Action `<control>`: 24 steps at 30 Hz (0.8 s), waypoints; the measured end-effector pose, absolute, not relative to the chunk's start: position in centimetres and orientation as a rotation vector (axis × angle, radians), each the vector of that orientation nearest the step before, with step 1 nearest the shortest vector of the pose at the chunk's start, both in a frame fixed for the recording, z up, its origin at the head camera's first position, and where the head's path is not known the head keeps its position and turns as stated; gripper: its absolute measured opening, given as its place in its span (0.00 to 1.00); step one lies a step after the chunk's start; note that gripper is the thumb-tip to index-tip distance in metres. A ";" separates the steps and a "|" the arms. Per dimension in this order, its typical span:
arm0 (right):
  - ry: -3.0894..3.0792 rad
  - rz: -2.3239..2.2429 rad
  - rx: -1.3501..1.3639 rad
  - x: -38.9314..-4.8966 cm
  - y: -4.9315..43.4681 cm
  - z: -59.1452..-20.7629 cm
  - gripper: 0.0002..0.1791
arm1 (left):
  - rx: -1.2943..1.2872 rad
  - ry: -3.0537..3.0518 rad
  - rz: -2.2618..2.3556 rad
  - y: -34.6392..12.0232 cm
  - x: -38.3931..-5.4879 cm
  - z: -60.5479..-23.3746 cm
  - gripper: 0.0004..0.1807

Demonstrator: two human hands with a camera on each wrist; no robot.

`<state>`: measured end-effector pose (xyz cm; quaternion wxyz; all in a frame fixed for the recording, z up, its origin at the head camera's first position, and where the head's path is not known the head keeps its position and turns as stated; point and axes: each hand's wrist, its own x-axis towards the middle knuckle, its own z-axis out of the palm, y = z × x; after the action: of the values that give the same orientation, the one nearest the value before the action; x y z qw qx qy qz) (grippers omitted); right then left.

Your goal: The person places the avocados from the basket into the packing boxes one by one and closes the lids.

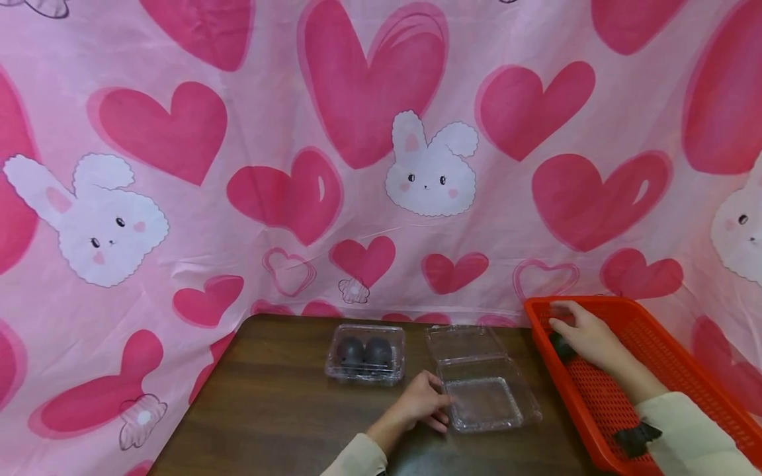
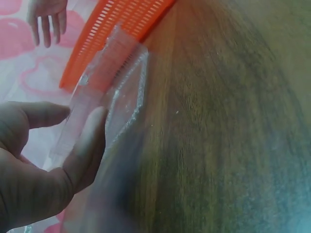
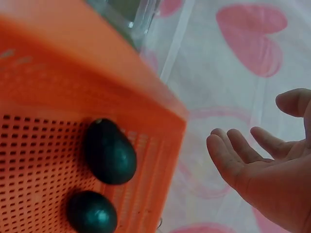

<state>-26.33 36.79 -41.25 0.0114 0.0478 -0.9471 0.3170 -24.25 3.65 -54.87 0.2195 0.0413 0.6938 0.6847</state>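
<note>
My left hand (image 1: 421,400) is at the left edge of an open clear plastic clamshell box (image 1: 481,402), its fingertips at the rim. In the left wrist view the thumb and a finger (image 2: 86,145) stand apart beside the clear wall. My right hand (image 1: 586,337) hovers over the far end of an orange perforated basket (image 1: 661,344), fingers loosely bent and nothing held. Beneath it lies a dark avocado (image 1: 561,346). Two avocados, one pear-shaped (image 3: 110,151) and one rounder-looking (image 3: 91,212), show inside the basket in the right wrist view.
A closed clear clamshell box (image 1: 366,354) with two dark avocados inside stands left of the open one, on the brown wooden table (image 1: 280,396). Behind the table hangs a pink cloth (image 1: 357,218) with hearts and rabbits.
</note>
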 end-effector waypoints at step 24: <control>-3.030 0.945 -0.043 -29.0 44.3 -43.0 0.40 | 0.123 1.875 1.953 2.4 -24.8 -54.1 0.19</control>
<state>-29.04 44.25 -42.98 -0.0164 -0.0136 -0.9545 0.2975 -24.83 2.39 -54.06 0.2142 0.0442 0.6758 0.7039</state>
